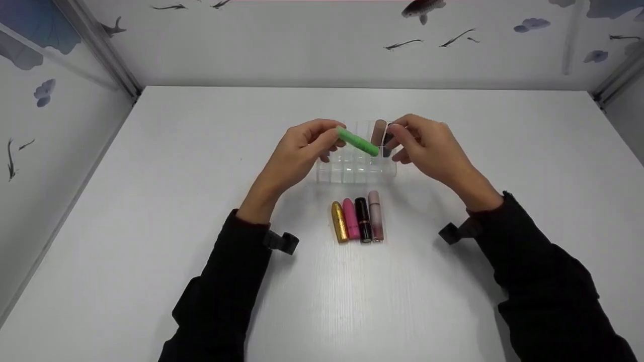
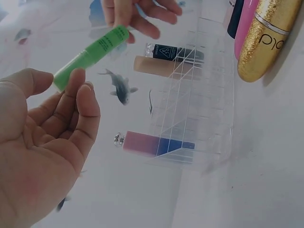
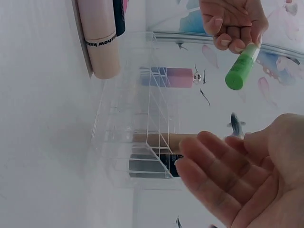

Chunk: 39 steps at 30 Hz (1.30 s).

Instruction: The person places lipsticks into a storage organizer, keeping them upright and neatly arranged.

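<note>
My left hand (image 1: 303, 147) pinches a slim green lipstick tube (image 1: 358, 142) by one end, above a clear compartmented lipstick holder (image 1: 332, 174). Printed lettering shows on the tube in the left wrist view. Beside its free end is my right hand (image 1: 427, 146), fingers loosely extended and holding nothing, with a small gap to the tube. In the holder stand a brown tube (image 1: 378, 132) and a dark tube (image 3: 147, 165), partly covered by the right hand in the head view. A pink-and-blue tube (image 2: 142, 143) stands at the holder's other end, hidden in the head view.
In front of the holder lie a gold lipstick (image 1: 339, 222), a pink one (image 1: 350, 219), a black one (image 1: 363, 219) and a pale pink gloss tube (image 1: 375, 216), side by side. White panels with painted fish (image 1: 422, 9) border the white table (image 1: 166, 201).
</note>
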Each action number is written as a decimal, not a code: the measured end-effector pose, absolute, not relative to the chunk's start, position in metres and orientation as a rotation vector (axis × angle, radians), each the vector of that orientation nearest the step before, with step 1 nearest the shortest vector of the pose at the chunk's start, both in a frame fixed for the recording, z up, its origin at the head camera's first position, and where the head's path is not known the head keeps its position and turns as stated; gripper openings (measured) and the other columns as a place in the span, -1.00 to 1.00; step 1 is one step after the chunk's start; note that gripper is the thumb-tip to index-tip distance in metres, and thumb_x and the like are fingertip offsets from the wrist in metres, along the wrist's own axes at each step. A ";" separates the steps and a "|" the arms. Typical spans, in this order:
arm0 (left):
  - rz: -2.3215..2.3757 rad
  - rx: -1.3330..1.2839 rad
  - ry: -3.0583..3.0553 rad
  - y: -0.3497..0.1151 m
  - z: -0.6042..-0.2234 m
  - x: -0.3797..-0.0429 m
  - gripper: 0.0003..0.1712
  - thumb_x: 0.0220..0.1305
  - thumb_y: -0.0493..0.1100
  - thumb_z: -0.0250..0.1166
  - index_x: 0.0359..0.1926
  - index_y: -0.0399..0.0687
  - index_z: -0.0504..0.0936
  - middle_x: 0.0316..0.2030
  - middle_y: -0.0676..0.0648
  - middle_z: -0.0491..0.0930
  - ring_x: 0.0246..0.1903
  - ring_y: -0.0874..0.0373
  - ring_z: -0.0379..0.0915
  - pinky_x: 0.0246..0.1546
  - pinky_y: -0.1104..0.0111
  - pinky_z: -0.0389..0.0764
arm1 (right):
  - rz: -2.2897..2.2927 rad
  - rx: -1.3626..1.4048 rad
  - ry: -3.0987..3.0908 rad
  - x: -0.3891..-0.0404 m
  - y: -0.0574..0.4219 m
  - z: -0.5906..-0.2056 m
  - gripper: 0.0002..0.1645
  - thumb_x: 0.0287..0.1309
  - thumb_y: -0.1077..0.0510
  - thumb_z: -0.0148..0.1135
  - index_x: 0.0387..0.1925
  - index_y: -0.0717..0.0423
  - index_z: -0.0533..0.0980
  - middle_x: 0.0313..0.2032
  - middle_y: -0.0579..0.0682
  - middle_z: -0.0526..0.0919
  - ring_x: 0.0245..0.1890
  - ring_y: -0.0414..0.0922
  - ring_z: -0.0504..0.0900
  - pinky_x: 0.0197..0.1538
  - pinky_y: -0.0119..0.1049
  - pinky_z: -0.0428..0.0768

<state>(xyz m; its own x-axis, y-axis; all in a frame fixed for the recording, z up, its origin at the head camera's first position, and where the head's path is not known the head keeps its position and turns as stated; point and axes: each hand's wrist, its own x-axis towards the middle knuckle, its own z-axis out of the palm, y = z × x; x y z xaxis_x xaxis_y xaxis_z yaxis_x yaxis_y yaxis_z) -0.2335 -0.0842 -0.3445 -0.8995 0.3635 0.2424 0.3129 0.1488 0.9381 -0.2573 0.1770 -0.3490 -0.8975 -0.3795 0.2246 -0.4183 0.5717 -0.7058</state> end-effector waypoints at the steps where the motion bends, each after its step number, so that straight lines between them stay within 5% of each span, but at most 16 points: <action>1: 1.913 0.682 2.347 -0.084 -0.345 -0.233 -0.68 0.39 -0.04 0.08 0.01 -0.10 0.57 -0.28 -0.07 0.61 -0.28 0.12 0.47 -0.28 0.37 0.57 | 1.276 0.749 -2.707 -0.256 0.176 -0.348 -0.59 0.36 -0.10 -0.05 -0.06 0.11 0.51 -0.31 0.01 0.71 -0.44 -0.16 0.72 -0.36 -0.31 0.66; 11: 1.941 0.658 2.324 -0.081 -0.347 -0.233 -0.67 0.40 -0.06 0.06 0.02 -0.13 0.56 -0.26 -0.08 0.60 -0.22 0.13 0.52 -0.17 0.32 0.61 | 1.121 1.094 -2.644 -0.250 0.170 -0.349 -0.58 0.25 -0.09 0.13 0.03 0.03 0.55 -0.26 -0.11 0.70 -0.37 -0.28 0.65 -0.35 -0.44 0.60; 19: 1.913 0.673 2.322 -0.080 -0.349 -0.235 -0.67 0.40 -0.04 0.06 0.02 -0.12 0.56 -0.25 -0.07 0.60 -0.21 0.13 0.52 -0.15 0.31 0.61 | 1.078 1.107 -2.686 -0.250 0.169 -0.351 -0.64 0.23 -0.10 0.15 -0.08 0.02 0.59 -0.43 -0.14 0.67 -0.48 -0.24 0.61 -0.40 -0.46 0.56; 39: 1.995 0.686 2.236 -0.080 -0.351 -0.235 -0.66 0.29 -0.08 0.20 -0.01 -0.19 0.56 -0.20 -0.12 0.63 -0.16 0.10 0.59 -0.07 0.32 0.61 | 1.210 1.155 -2.685 -0.248 0.166 -0.351 -0.73 0.25 -0.01 0.16 -0.15 0.05 0.60 -0.41 -0.13 0.68 -0.46 -0.30 0.63 -0.40 -0.41 0.59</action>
<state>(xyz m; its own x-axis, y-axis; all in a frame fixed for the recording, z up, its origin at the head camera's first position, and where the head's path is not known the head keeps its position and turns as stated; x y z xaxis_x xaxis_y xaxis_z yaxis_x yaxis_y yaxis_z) -0.2351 -0.0797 -0.3505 -0.8982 0.3679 0.2407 0.2809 0.0589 0.9579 -0.2478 0.1661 -0.3510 -0.7331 -0.6283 0.2605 -0.6114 0.4408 -0.6572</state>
